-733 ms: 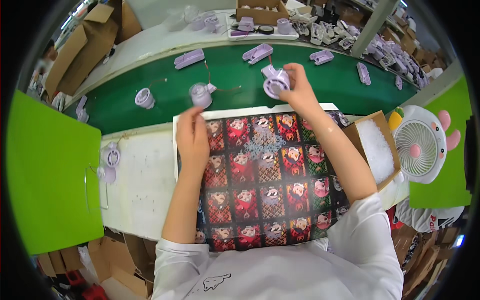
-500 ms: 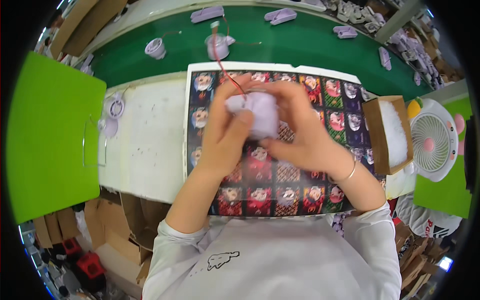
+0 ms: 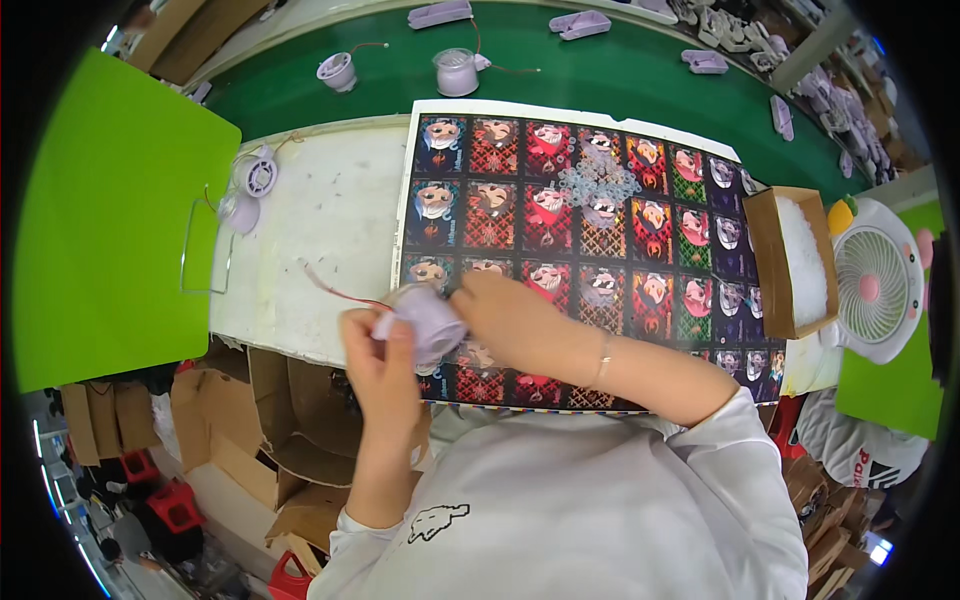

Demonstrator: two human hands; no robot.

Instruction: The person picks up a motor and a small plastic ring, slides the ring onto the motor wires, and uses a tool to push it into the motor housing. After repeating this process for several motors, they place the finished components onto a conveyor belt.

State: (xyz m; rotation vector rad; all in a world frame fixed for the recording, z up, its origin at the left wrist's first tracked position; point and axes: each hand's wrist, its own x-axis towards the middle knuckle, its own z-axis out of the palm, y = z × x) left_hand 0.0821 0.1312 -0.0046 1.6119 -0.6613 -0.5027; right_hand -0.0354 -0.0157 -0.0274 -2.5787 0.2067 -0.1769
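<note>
A lilac plastic cup-shaped housing [image 3: 432, 322] with a thin red wire is tilted on its side above the near left part of the printed sheet. My left hand [image 3: 382, 372] is closed round its left side, the thumb in front; the wire trails out to the left. Close against the housing's right side is my right hand [image 3: 515, 325], its fingers curled and pressed together; what they pinch, if anything, is hidden and slightly blurred. Further back on the printed sheet [image 3: 548, 205] lies a loose pile of small clear rings [image 3: 600, 182].
Along the back runs a green conveyor belt [image 3: 400, 92] bearing lilac housings [image 3: 457, 75] and shells [image 3: 580, 25]. At right stand a cardboard box [image 3: 765, 265] of white material and a small fan [image 3: 870, 285]. Lilac parts [image 3: 240, 212] lie left beside a green panel [image 3: 110, 230].
Both hands have come nearer and to the left with the housing, which now lies tilted. My right hand has shifted round to its right side. The ring pile has come into sight.
</note>
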